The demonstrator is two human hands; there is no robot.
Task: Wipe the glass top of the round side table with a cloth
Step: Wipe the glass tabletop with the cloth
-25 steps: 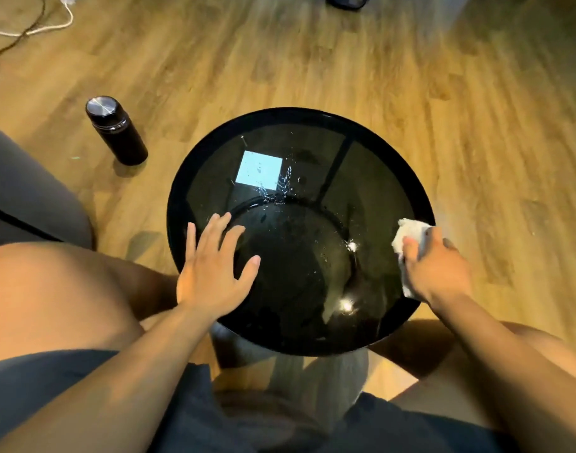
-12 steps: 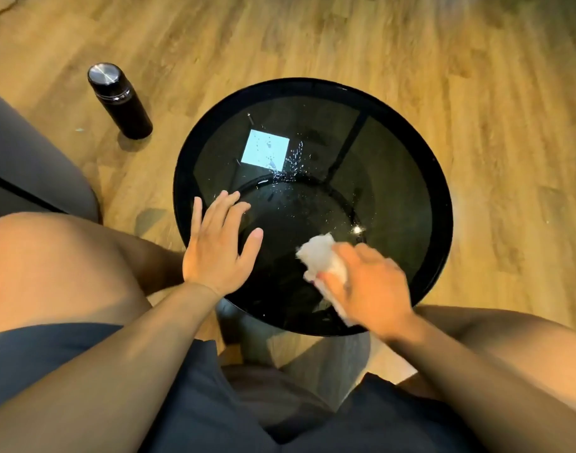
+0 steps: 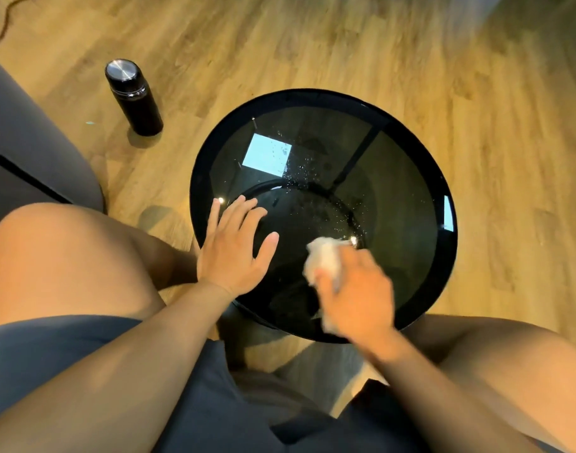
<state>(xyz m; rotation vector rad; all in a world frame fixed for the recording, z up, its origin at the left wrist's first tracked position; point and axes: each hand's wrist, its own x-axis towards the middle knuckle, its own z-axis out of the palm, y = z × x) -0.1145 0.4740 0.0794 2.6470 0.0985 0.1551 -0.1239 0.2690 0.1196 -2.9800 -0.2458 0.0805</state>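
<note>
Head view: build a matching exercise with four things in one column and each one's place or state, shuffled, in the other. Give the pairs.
Things
1. left hand
2. cloth
3. bottle
4. water drops

Places or states
A. upright on the wooden floor
B. flat on the glass top, fingers straight
C. bunched in the right hand
D. scattered on the glass beyond both hands

Pairs: 1-B, 2-C, 3-A, 4-D.

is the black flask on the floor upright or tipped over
Upright: the black flask stands on its base on the floor, silver cap on top.
</note>
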